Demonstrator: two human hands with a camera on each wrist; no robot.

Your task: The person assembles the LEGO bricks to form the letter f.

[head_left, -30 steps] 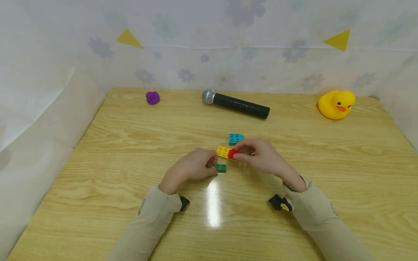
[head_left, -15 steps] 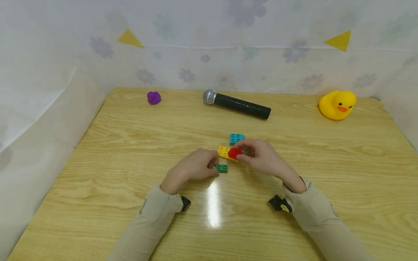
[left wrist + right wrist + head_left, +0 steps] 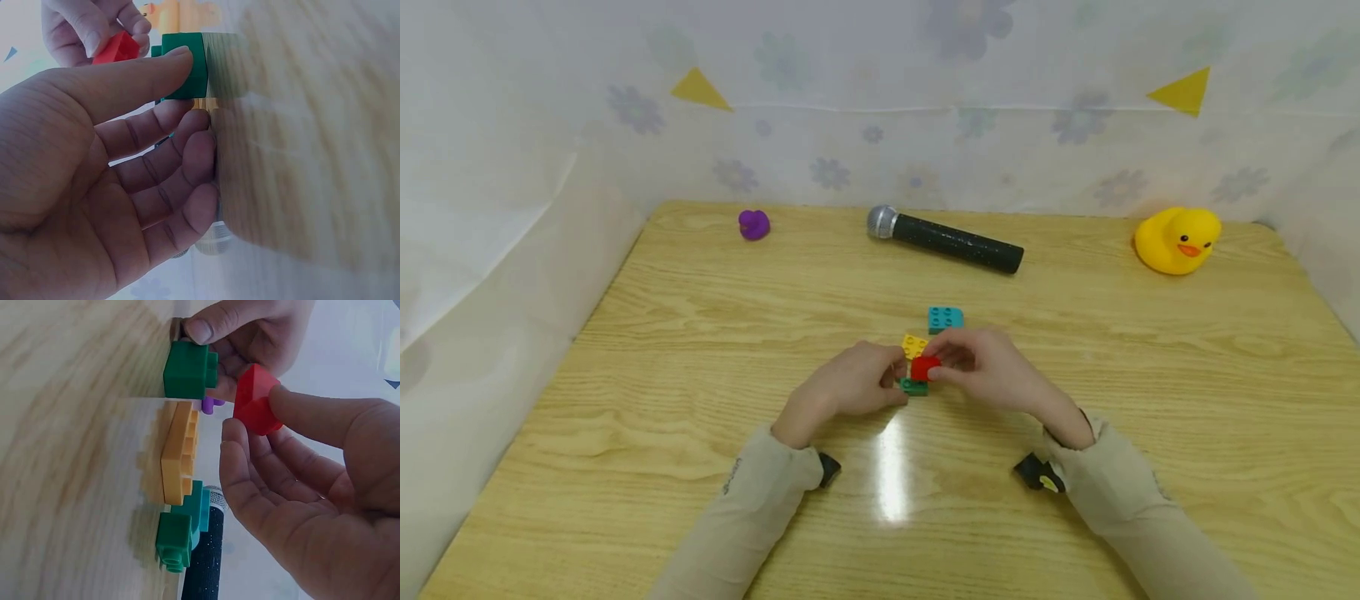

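My left hand (image 3: 848, 382) pinches a small green toy brick (image 3: 186, 65) between thumb and forefinger, down on the table. My right hand (image 3: 1000, 373) holds a red toy brick (image 3: 255, 400) with sloped sides by its fingertips. That red brick hangs just above the green one, apart from it in the right wrist view. Behind both hands lies a yellow studded brick (image 3: 914, 345), and beyond it a teal brick (image 3: 944, 319) with a rounded edge. A second green brick (image 3: 174, 536) lies near the teal one in the right wrist view; my right hand hides it from the head view.
A black microphone (image 3: 957, 243) with a silver head lies farther back on the wooden table (image 3: 625, 433). To the back left sits a purple duck (image 3: 754, 224), to the back right a yellow duck (image 3: 1177, 241). A flowered cloth (image 3: 865, 158) hangs behind the table.
My right hand has moved the red brick from over the yellow brick leftward and closer to me, above the green brick. My left hand keeps its grip on the green brick.
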